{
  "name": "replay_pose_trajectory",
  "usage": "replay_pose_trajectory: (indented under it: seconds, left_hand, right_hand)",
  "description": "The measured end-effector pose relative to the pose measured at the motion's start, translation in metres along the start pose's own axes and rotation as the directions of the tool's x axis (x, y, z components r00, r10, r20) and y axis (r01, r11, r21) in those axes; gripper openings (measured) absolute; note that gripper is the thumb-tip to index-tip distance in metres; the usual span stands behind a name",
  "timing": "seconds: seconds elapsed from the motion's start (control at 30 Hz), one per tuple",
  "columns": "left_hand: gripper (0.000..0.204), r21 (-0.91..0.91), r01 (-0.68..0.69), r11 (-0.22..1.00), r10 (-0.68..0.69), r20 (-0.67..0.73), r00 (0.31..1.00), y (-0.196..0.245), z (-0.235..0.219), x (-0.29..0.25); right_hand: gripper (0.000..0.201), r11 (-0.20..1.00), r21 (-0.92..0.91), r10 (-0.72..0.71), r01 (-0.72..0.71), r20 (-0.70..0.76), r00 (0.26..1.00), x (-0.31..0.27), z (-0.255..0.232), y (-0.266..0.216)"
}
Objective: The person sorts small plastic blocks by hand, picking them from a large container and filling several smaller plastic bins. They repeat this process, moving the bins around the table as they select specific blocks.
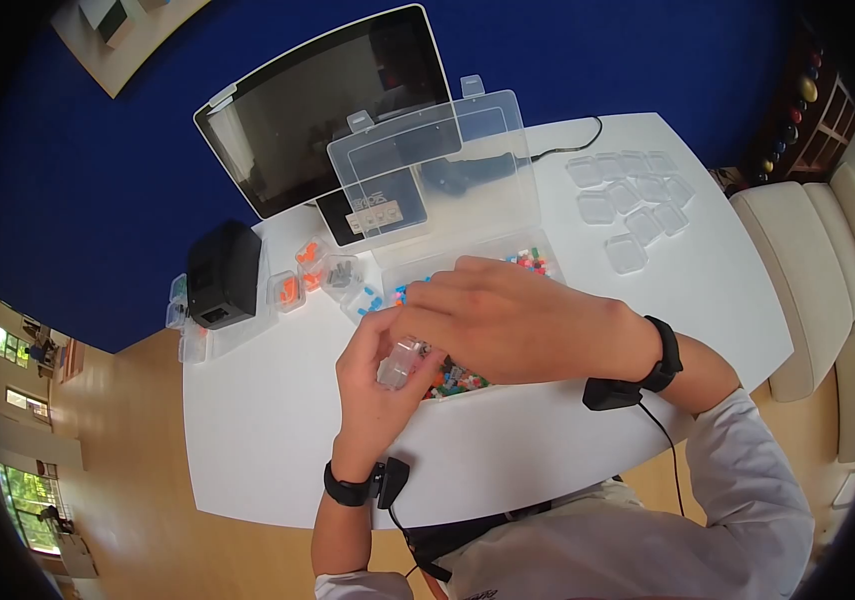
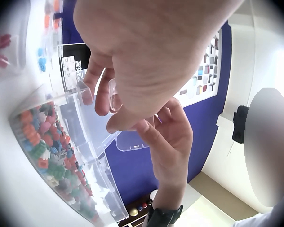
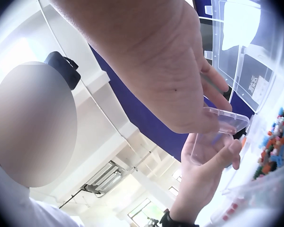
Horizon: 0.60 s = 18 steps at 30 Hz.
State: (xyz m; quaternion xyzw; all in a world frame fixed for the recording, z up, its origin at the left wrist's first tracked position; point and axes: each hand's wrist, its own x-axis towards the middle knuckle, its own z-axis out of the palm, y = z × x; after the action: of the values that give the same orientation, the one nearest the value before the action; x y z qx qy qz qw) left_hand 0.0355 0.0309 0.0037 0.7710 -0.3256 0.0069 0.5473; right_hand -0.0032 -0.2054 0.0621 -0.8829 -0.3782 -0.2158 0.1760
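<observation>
Over the front of a large clear storage box, both hands meet at a small clear plastic box. My left hand holds that small box in its curled fingers. From above, my right hand pinches a clear square lid, which sits right at the small box's open side in the right wrist view. Many tiny coloured bricks fill the large box beneath. Its hinged lid stands raised at the back. In the head view the right hand covers much of the large box.
Small clear boxes with orange pieces, grey pieces and blue pieces stand left of the large box. A black device is further left. Several clear lids lie at the right. A monitor stands behind.
</observation>
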Motion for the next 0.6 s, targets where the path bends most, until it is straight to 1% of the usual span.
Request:
replay_pose_trajectory:
  seconds: [0.03, 0.1, 0.17, 0.2, 0.23, 0.27, 0.3, 0.33, 0.37, 0.43, 0.57, 0.6]
  left_hand:
    - [0.051, -0.017, 0.009, 1.000, -0.009, -0.002, 1.000, 0.001, 0.001, 0.000]
    - [0.052, -0.033, 0.017, 0.999, -0.017, -0.004, 1.000, 0.003, 0.000, 0.001]
    - [0.060, -0.042, 0.018, 0.999, -0.019, -0.014, 1.000, 0.004, 0.000, 0.001]
    - [0.060, -0.041, 0.017, 0.999, -0.018, -0.014, 1.000, 0.003, -0.001, 0.000]
    - [0.067, -0.043, -0.015, 0.999, 0.015, -0.004, 1.000, 0.001, -0.003, 0.000]
    - [0.073, -0.047, -0.047, 0.998, 0.047, 0.005, 0.999, -0.002, -0.003, 0.000]
    - [0.073, -0.047, -0.046, 0.998, 0.046, 0.006, 0.999, -0.004, -0.002, -0.001]
    - [0.078, -0.108, -0.030, 0.994, 0.030, 0.000, 1.000, -0.005, 0.000, -0.001]
    - [0.082, -0.168, -0.015, 0.986, 0.014, -0.004, 1.000, -0.006, 0.001, -0.002]
    - [0.085, -0.181, -0.007, 0.984, 0.009, 0.008, 1.000, -0.004, 0.000, 0.000]
    - [0.090, -0.185, 0.025, 0.982, -0.019, 0.036, 0.999, -0.009, -0.003, -0.002]
    - [0.090, -0.184, 0.026, 0.983, -0.020, 0.036, 0.999, -0.009, -0.003, -0.002]
  right_hand:
    - [0.042, 0.999, 0.032, 0.031, -0.032, 0.017, 0.999, 0.000, 0.000, -0.001]
    - [0.043, 0.998, 0.054, 0.043, -0.045, 0.040, 0.998, 0.000, -0.004, 0.001]
    - [0.044, 0.995, 0.075, 0.055, -0.060, 0.065, 0.996, 0.002, -0.011, -0.002]
    - [0.045, 0.971, 0.180, 0.128, -0.157, 0.160, 0.979, 0.003, -0.019, -0.007]
    - [0.047, 0.926, 0.273, 0.188, -0.259, 0.260, 0.947, 0.004, -0.023, -0.010]
    - [0.047, 0.926, 0.273, 0.188, -0.259, 0.260, 0.947, 0.004, -0.020, -0.011]
    - [0.049, 0.910, 0.326, 0.183, -0.256, 0.239, 0.954, 0.003, -0.016, -0.012]
    - [0.052, 0.891, 0.378, 0.180, -0.252, 0.217, 0.959, 0.002, -0.013, -0.011]
    - [0.052, 0.890, 0.379, 0.181, -0.254, 0.217, 0.959, 0.000, -0.011, -0.011]
    - [0.055, 0.871, 0.463, 0.138, -0.165, 0.092, 0.986, -0.001, -0.009, -0.009]
    - [0.058, 0.882, 0.440, 0.140, -0.169, 0.096, 0.985, 0.001, -0.011, -0.009]
    - [0.059, 0.877, 0.441, 0.153, -0.193, 0.126, 0.980, 0.002, -0.011, -0.009]
